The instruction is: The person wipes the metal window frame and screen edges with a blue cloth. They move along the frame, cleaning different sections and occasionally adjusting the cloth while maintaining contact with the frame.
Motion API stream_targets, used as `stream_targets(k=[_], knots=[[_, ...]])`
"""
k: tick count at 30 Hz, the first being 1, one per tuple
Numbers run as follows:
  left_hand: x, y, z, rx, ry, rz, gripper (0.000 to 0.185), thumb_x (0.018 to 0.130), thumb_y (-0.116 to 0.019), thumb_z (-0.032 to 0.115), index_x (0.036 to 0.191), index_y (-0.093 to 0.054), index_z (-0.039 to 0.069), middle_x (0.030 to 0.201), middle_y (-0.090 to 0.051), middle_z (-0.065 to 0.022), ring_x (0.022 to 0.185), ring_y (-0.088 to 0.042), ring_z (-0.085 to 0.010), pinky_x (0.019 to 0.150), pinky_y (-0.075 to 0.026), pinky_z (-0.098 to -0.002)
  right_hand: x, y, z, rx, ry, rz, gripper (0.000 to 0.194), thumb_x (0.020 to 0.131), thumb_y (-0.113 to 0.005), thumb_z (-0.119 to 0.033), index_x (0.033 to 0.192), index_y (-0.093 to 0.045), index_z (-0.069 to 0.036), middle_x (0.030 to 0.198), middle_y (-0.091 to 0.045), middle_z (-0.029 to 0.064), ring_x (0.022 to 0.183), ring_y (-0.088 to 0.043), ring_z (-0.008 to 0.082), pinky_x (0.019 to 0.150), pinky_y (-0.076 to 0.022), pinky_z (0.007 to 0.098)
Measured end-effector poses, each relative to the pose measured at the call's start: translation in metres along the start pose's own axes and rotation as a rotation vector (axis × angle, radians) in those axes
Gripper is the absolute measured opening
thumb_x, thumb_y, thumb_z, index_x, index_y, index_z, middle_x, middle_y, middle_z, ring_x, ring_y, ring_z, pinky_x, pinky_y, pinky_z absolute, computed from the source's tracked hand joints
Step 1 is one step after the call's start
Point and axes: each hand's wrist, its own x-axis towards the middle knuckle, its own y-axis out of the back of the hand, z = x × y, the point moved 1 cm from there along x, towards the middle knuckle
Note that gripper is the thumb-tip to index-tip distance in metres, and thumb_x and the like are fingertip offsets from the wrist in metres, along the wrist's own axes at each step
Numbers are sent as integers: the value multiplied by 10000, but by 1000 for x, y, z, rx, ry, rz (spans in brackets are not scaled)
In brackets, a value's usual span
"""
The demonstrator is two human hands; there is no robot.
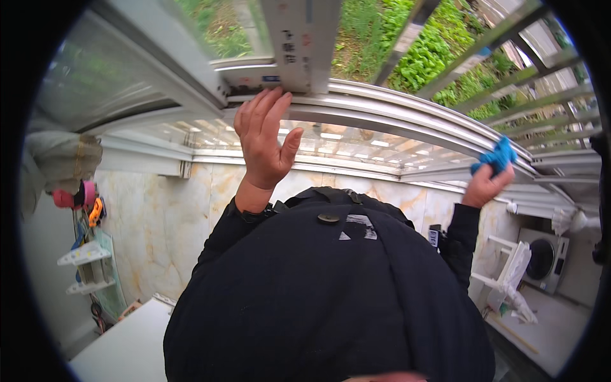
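Note:
My right hand (487,187) grips a crumpled blue cloth (497,155) at the right end of a metal window track (405,107). The cloth touches the track near the corner of the frame. Over at the left, my left hand (265,138) is raised with its fingers spread from the thumb and holds nothing. Its fingertips lie at the near edge of the track, by the foot of an upright frame piece (305,52) that bears printed film.
Metal bars (482,47) stand outside, with green plants beyond. A hanging rack (90,253) and a white surface (129,344) are at the left. A white stool (513,262) and a front-loading washing machine (542,258) stand at the right.

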Motion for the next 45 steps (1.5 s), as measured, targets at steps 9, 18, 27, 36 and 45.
stream_targets(k=[9, 18, 27, 36, 45], knots=[[15, -31, 29, -1, -160, -70, 433, 988, -668, 345, 1311, -666, 57, 1367, -614, -111, 1300, -520, -336, 1114, -353, -438, -16, -32, -10, -81, 508, -394, 485, 736, -720, -64, 1213, -660, -125, 1267, -633, 79, 1220, -590, 300, 1075, -425, 462], [24, -81, 90, -26, -267, -270, 516, 898, -727, 336, 1365, -647, 131, 1478, -558, -112, 1419, -448, -321, 1160, -297, -460, 38, 41, 188, -221, -151, 422, 420, 1019, -493, -116, 1397, -538, 61, 1463, -512, 255, 1359, -478, 413, 1178, -333, 474], [27, -110, 134, -21, -289, -358, 547, 905, -721, 316, 1410, -612, 139, 1494, -560, -103, 1417, -474, -292, 1170, -266, -446, -25, 23, 114, -212, 136, -49, 551, 1027, -588, -265, 1494, -462, 0, 1628, -285, 279, 1496, -226, 515, 1219, -180, 586], [20, -115, 144, 2, -239, -361, 538, 880, -739, 266, 1386, -625, 125, 1471, -580, -102, 1378, -512, -273, 1112, -294, -406, -36, 4, 87, -185, 48, -65, 622, 996, -656, -395, 1474, -496, -31, 1636, -230, 257, 1498, -130, 527, 1198, -177, 620], [38, -135, 178, -147, -331, -400, 566, 887, -751, 308, 1405, -609, 129, 1478, -556, -115, 1374, -508, -302, 1105, -354, -441, 16, 55, 161, -421, 244, -190, 511, 828, -759, -86, 1321, -627, -88, 1475, -538, 146, 1417, -419, 389, 1177, -318, 500]])
